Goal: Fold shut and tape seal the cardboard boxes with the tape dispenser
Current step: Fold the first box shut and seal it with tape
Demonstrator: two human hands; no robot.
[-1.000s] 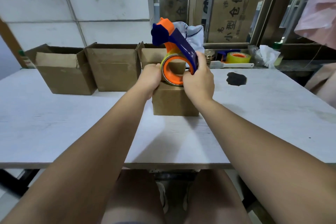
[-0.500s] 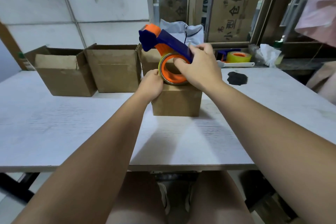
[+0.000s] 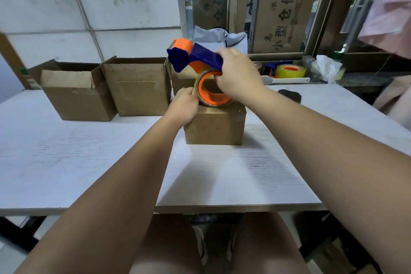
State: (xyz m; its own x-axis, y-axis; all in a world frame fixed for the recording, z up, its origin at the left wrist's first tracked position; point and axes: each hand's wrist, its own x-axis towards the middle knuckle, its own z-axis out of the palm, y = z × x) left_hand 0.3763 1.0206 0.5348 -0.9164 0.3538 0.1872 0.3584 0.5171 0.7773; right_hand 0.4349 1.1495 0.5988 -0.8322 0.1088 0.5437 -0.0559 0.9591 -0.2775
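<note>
A small closed cardboard box (image 3: 215, 128) stands in the middle of the white table (image 3: 89, 162). On its top rests the blue and orange tape dispenser (image 3: 195, 62) with its orange-cored roll (image 3: 213, 95). My right hand (image 3: 239, 74) grips the blue handle from above, and the dispenser leans to the left. My left hand (image 3: 184, 105) sits at the box's top left edge, fingers pinched against the left side of the roll. Whether it holds the tape end is hidden.
Two open cardboard boxes (image 3: 75, 93) (image 3: 139, 87) stand at the back left, a third (image 3: 182, 80) behind the dispenser. On the sill lie a second tape dispenser with a yellow roll (image 3: 289, 71), a white brush (image 3: 287, 80) and crumpled paper (image 3: 329, 66). A dark patch (image 3: 290, 94) marks the table.
The dispenser has tilted over to the left and come down onto the box top. My right hand shifted from the roll's side to the top of the handle. My left hand stayed at the roll.
</note>
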